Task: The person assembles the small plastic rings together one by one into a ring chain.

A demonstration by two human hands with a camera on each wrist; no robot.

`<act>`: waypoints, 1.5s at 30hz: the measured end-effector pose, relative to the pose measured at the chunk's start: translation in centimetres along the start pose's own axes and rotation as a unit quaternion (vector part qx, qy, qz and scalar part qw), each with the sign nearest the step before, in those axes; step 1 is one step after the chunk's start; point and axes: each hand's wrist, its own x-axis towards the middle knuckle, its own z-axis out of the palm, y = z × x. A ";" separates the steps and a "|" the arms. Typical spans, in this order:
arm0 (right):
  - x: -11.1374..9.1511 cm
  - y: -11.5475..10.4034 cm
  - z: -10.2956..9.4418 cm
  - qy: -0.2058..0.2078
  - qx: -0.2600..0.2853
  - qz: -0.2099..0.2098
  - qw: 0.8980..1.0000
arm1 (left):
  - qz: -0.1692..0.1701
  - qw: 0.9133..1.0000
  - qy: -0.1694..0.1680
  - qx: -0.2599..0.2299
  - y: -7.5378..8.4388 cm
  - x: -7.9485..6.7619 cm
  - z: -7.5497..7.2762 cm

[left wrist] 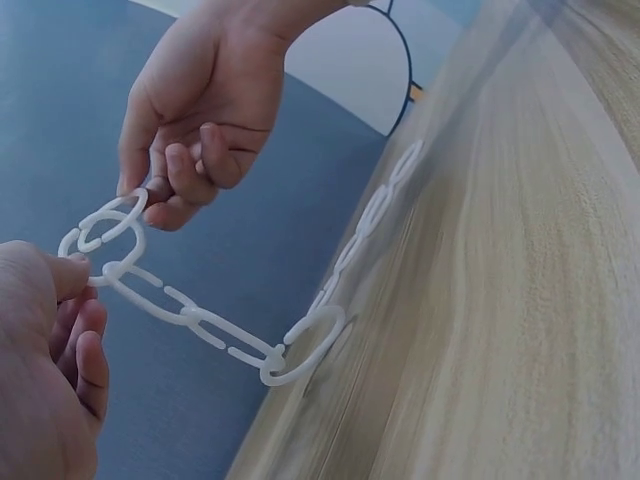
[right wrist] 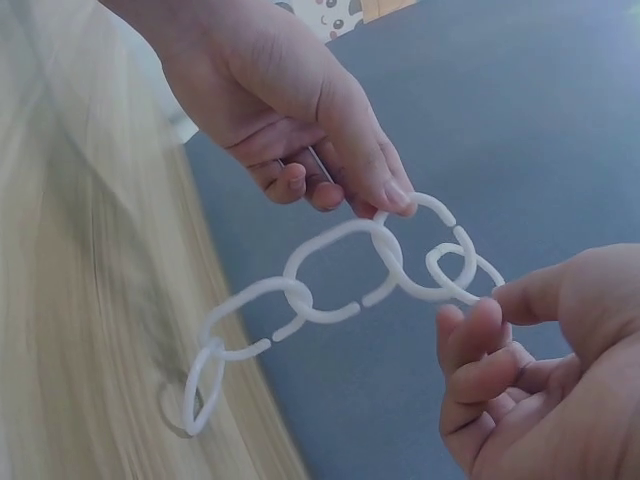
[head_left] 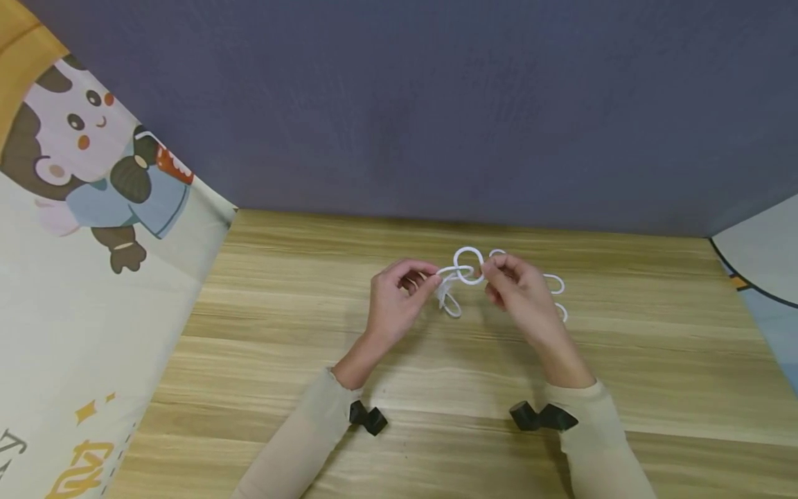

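Note:
In the head view, my left hand [head_left: 399, 294] and right hand [head_left: 524, 294] are raised close together above the table. Thumb and fingers of the right hand pinch a white plastic link [head_left: 467, 249], an oval ring. Another white link [right wrist: 430, 295] is pinched by the left hand, and it shows a small gap in its side. The two links cross each other between the fingertips. From the left hand's link hangs a white chain [left wrist: 185, 317] of several joined links, its lower end down near the tabletop in the left wrist view.
More white links [head_left: 562, 283] lie on the table behind and right of my right hand, partly hidden by it. The wood-grain table [head_left: 299, 333] ends at a dark blue panel [head_left: 399, 125] at the back. A cartoon-printed wall [head_left: 93, 152] stands at the left.

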 end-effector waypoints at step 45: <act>0.4 -0.4 -1.2 -0.033 0.002 -0.003 0.999 | -0.047 0.996 -0.074 0.018 -0.1 0.4 -0.1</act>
